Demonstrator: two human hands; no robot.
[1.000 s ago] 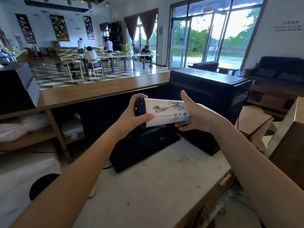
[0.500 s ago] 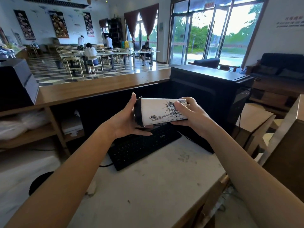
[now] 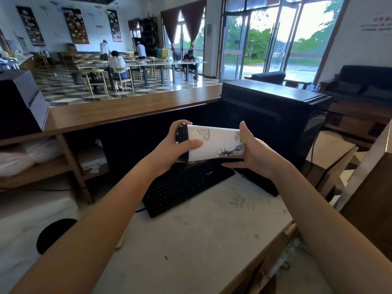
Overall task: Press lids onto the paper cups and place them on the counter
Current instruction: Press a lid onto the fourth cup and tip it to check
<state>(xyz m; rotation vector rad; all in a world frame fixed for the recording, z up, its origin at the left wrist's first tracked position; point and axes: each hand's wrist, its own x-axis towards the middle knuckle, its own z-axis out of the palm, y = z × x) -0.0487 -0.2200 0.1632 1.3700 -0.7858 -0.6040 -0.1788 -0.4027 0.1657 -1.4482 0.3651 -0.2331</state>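
Observation:
A white paper cup [image 3: 214,143] with line drawings lies sideways in the air between both hands, above a black keyboard. Its black lid [image 3: 182,136] is on the left end. My left hand [image 3: 169,148] wraps around that lid end, thumb across the cup's side. My right hand [image 3: 253,150] cups the bottom end, fingers spread around the base. The brown wooden counter [image 3: 131,109] runs across behind the cup, a little higher than my hands.
A black keyboard [image 3: 186,185] lies on the pale worktop [image 3: 201,236] under the cup. A black computer case [image 3: 273,107] stands at right, a black box [image 3: 19,102] at left on the counter. Shelves with white bags sit lower left. People sit at tables beyond.
The cup has turned about its long axis between my hands, showing a different drawing. My right hand shifted from gripping the side to cupping the base.

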